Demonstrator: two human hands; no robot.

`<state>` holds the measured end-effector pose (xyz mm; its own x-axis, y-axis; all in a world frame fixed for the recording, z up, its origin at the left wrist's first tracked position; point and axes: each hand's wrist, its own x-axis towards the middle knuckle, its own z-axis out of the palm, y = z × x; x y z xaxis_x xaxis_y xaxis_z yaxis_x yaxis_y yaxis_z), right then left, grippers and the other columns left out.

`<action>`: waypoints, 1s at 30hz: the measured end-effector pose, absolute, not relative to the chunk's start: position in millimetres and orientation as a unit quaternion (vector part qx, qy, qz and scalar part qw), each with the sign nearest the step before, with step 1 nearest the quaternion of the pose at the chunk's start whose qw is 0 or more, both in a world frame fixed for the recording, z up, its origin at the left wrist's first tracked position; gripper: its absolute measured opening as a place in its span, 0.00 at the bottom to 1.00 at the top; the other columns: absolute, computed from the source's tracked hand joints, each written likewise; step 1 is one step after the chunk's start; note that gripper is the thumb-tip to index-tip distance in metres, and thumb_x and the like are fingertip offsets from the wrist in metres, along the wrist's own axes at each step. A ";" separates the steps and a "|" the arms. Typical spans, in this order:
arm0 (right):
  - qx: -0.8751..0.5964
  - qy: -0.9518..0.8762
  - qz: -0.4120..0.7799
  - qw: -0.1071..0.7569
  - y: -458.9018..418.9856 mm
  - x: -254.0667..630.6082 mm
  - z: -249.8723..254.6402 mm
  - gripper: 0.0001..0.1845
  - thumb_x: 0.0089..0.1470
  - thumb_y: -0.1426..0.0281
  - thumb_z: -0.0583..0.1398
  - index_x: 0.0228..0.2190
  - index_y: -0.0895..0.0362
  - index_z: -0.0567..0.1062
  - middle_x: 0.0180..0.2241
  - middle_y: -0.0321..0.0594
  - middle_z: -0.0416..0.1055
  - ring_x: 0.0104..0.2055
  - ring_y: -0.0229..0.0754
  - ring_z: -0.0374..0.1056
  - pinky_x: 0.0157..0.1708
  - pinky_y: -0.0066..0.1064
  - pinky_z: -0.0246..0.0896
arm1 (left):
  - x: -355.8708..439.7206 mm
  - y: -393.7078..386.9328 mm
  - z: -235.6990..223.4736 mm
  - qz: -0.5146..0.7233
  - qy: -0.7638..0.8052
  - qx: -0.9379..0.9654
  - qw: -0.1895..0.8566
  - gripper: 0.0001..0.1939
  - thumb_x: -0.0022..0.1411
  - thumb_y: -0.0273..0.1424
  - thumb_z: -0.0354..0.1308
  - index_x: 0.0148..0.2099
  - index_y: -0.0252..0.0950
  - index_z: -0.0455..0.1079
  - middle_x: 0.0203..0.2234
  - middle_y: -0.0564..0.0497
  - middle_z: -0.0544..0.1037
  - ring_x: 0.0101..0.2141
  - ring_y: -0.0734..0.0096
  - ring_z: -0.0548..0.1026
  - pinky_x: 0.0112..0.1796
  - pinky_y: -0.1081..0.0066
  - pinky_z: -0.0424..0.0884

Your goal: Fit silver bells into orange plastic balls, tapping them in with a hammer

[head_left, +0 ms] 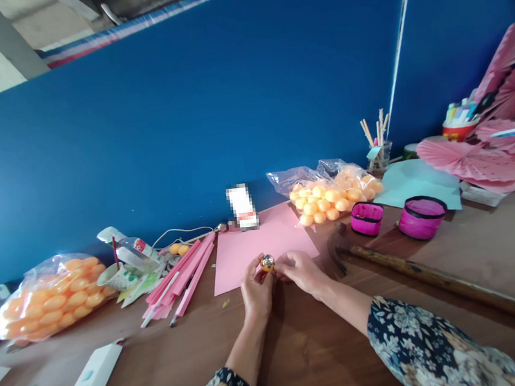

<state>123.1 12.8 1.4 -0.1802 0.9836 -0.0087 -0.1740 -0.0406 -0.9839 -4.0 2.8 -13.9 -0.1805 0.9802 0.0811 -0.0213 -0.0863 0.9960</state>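
A small shiny ball (pixel 267 263), metallic silver on top and golden below, is held up over the near edge of a pink paper sheet (pixel 261 240). My left hand (pixel 256 290) grips it between thumb and fingers from the left and below. From the right, my right hand (pixel 304 270) has its fingers pinched together against the ball's side; its fingertips are partly hidden. Just right of my right hand lies a hammer (pixel 408 267) with a long wooden handle.
Clear bags of orange balls stand at left (pixel 54 298) and back right (pixel 325 196). Pink paper strips (pixel 186 274), a plastic bottle (pixel 139 251) and a paper cup (pixel 119 278) lie left. Two magenta mesh containers (pixel 367 219) stand right. A power strip (pixel 87 385) lies front left. A blue partition (pixel 187 115) closes the back.
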 end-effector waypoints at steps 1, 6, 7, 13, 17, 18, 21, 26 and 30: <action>-0.411 -0.489 0.592 0.491 12.9 123.2 1.2 0.10 0.42 0.65 0.61 0.24 0.59 0.71 0.21 0.36 0.71 0.24 0.36 0.69 0.26 0.27 0.65 | -3.8 2.8 -13.4 0.572 0.514 0.465 0.439 0.26 0.45 0.29 0.62 0.49 0.34 0.64 0.42 0.41 0.74 0.39 0.62 0.74 0.40 0.64 0.71; -0.415 -0.491 0.587 0.492 13.3 123.4 0.1 0.10 0.42 0.65 0.61 0.23 0.60 0.71 0.21 0.36 0.71 0.24 0.37 0.69 0.26 0.27 0.65 | -2.8 2.5 -10.0 0.572 0.517 0.460 0.441 0.26 0.45 0.28 0.62 0.49 0.34 0.64 0.42 0.41 0.74 0.39 0.62 0.74 0.40 0.65 0.71; -0.418 -0.493 0.584 0.491 13.4 123.3 -0.3 0.10 0.42 0.65 0.61 0.23 0.60 0.71 0.21 0.37 0.72 0.24 0.37 0.69 0.26 0.27 0.65 | -2.6 2.4 -9.2 0.572 0.517 0.458 0.443 0.26 0.45 0.29 0.62 0.49 0.33 0.64 0.41 0.41 0.74 0.39 0.62 0.74 0.40 0.65 0.71; -0.423 -0.493 0.583 0.489 14.4 122.7 -2.7 0.11 0.42 0.63 0.61 0.24 0.60 0.71 0.22 0.37 0.72 0.25 0.38 0.69 0.27 0.28 0.66 | -0.8 1.0 -6.7 0.574 0.517 0.450 0.447 0.26 0.44 0.28 0.63 0.48 0.33 0.64 0.41 0.41 0.74 0.39 0.62 0.74 0.39 0.66 0.71; -0.424 -0.492 0.585 0.486 14.9 122.8 -2.7 0.13 0.41 0.62 0.62 0.24 0.60 0.71 0.21 0.37 0.72 0.24 0.38 0.69 0.26 0.28 0.66 | -0.8 0.6 -7.2 0.573 0.516 0.451 0.449 0.26 0.44 0.28 0.62 0.48 0.33 0.64 0.41 0.41 0.74 0.39 0.62 0.74 0.39 0.65 0.71; -0.424 -0.491 0.586 0.485 14.8 122.8 -2.4 0.13 0.41 0.61 0.62 0.23 0.60 0.71 0.21 0.37 0.72 0.24 0.38 0.69 0.27 0.28 0.67 | -0.9 0.6 -7.5 0.574 0.513 0.451 0.452 0.26 0.44 0.28 0.62 0.48 0.32 0.64 0.41 0.41 0.74 0.39 0.62 0.74 0.40 0.65 0.71; -0.427 -0.486 0.590 0.483 14.2 122.9 -0.6 0.14 0.40 0.60 0.63 0.23 0.60 0.71 0.21 0.37 0.72 0.24 0.38 0.69 0.27 0.29 0.67 | -1.2 0.9 -8.5 0.578 0.507 0.452 0.453 0.26 0.44 0.29 0.63 0.48 0.32 0.64 0.41 0.41 0.74 0.39 0.62 0.74 0.40 0.64 0.70; -0.432 -0.489 0.583 0.484 13.6 122.9 0.9 0.14 0.40 0.60 0.62 0.22 0.60 0.71 0.20 0.37 0.72 0.23 0.39 0.69 0.26 0.30 0.67 | -2.1 1.3 -10.6 0.571 0.517 0.468 0.433 0.25 0.45 0.29 0.62 0.48 0.33 0.65 0.42 0.41 0.73 0.39 0.61 0.74 0.41 0.63 0.70; -0.434 -0.494 0.577 0.485 14.3 122.4 -0.1 0.13 0.40 0.61 0.62 0.22 0.60 0.71 0.20 0.37 0.72 0.23 0.38 0.69 0.25 0.29 0.66 | -1.9 0.9 -10.5 0.570 0.521 0.475 0.423 0.25 0.45 0.28 0.62 0.48 0.33 0.66 0.43 0.41 0.73 0.40 0.60 0.74 0.41 0.62 0.70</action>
<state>122.4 14.3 -0.1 -0.1527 0.9880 -0.0222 -0.1304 -0.0424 -0.9905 -1.9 0.9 -10.5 -0.1920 0.9762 0.1011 0.0122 -0.1006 0.9949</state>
